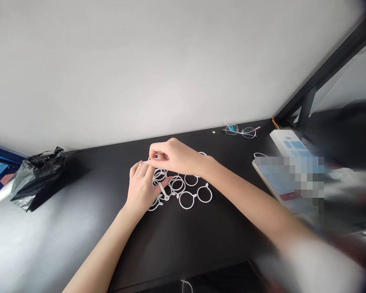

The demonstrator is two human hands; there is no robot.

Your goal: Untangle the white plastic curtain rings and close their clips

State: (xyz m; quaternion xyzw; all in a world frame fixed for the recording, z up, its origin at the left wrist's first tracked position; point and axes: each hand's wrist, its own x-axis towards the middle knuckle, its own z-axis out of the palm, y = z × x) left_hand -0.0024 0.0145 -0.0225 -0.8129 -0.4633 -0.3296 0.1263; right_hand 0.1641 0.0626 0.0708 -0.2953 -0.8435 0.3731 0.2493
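My right hand (173, 154) is closed in a pinch, thumb against curled fingers, on a thin white strip (144, 162) whose rest is hidden. Just below and touching it, my left hand (143, 183) has its fingers curled round the same spot, the thumb reaching out to the right. A flat white piece with a rounded end (163, 190) shows under that thumb; I cannot tell whether it joins the strip. Beneath and beside both hands lie several white plastic rings with small tabs, among them a ring at the front (186, 208) and a ring at the right (204, 202).
Against the pale wall (158, 73) stands the black table (183, 248). Glasses (240, 132) and a small yellow bit (214, 132) lie at the back. A crumpled black plastic bag (39, 175) is left; a white box (288, 140) and a partly blurred phone-like device (271, 179) are right.
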